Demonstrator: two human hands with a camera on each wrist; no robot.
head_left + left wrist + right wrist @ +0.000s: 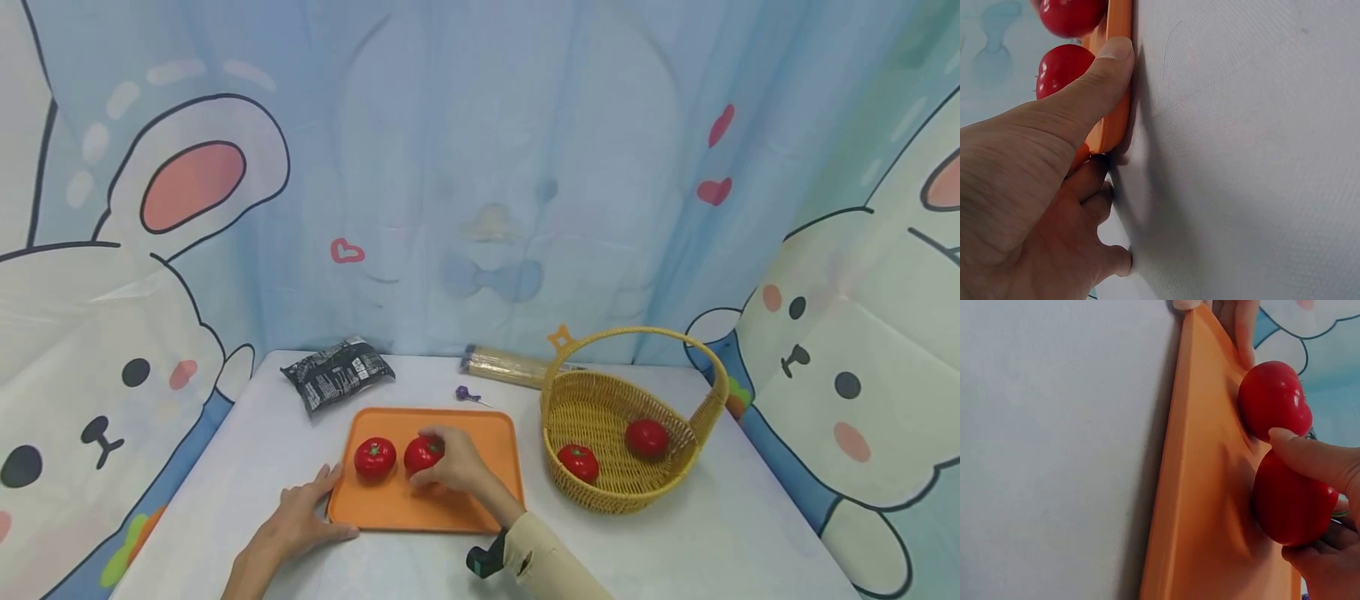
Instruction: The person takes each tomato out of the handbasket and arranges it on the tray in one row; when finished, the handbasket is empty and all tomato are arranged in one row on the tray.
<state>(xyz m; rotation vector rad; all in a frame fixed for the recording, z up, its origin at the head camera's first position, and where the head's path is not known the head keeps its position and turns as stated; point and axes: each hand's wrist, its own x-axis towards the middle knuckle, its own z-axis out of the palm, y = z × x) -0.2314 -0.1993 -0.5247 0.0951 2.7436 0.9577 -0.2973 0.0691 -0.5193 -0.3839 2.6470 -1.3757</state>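
An orange tray (465, 508) lies on the table with two red tomatoes on it. My right hand (459, 463) grips the right-hand tomato (1291, 503), thumb on one side and fingers on the other, close over the tray. Beside it on the left sits the other tomato (375, 459), green stem up. At the tray's front left corner my left hand (300, 518) holds the rim, the thumb (1100, 81) along the front edge and the fingers at the left side. In the left wrist view both tomatoes show partly behind the rim.
Right of the tray stands a yellow woven basket (600, 500) with a tall handle and two tomatoes inside. Behind the tray are a black packet (337, 373), a small purple-headed lollipop (465, 393) and a long gold-coloured pack (502, 367). A printed curtain hangs at the back.
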